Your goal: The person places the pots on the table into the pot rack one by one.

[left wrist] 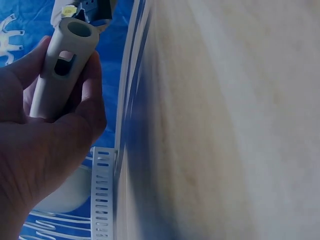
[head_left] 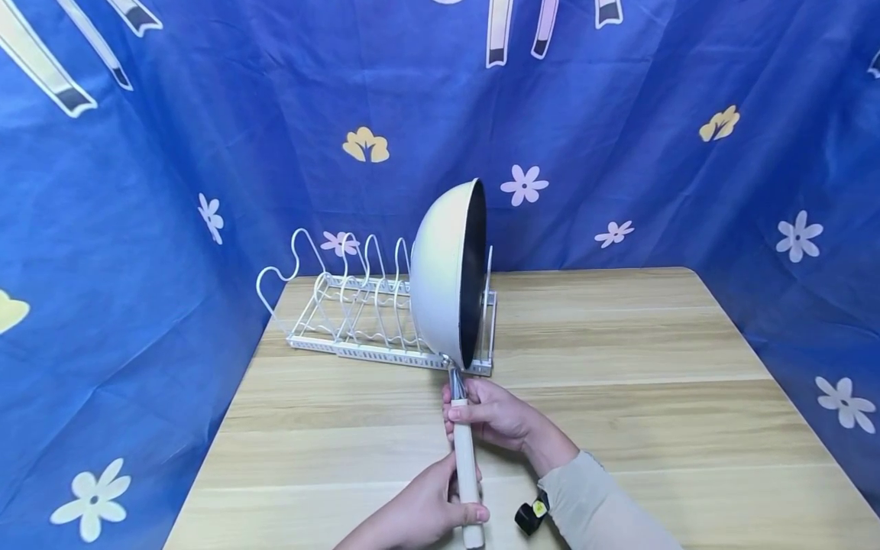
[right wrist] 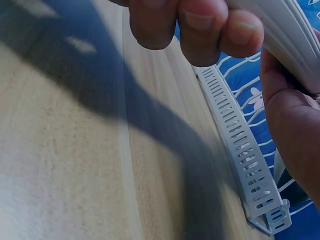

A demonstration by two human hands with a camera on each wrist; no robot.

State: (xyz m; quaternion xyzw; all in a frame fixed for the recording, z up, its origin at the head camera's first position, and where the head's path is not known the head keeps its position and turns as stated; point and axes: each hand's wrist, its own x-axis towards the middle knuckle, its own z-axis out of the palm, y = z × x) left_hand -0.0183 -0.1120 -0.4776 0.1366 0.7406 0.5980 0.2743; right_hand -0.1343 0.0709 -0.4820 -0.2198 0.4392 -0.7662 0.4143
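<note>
A deep wok (head_left: 440, 267), pale outside and dark inside, is held on its side in the head view, with its opening to the right. Its long cream handle (head_left: 465, 458) points toward me. My left hand (head_left: 426, 500) grips the handle close to its free end, thumb laid across it. Farther up, my right hand (head_left: 498, 416) holds the handle beside the metal joint. In the left wrist view the handle's hollow end (left wrist: 65, 55) shows between thumb and fingers. The bowl overlaps the right end of a white wire pan rack (head_left: 357, 351) and hides part of it.
Several curved wire dividers (head_left: 378, 305) rise from the rack on the wooden table (head_left: 619, 382). Blue patterned cloth (head_left: 584, 153) hangs around the back and sides. A small black device with a yellow mark (head_left: 529, 518) is at my right sleeve (head_left: 598, 504).
</note>
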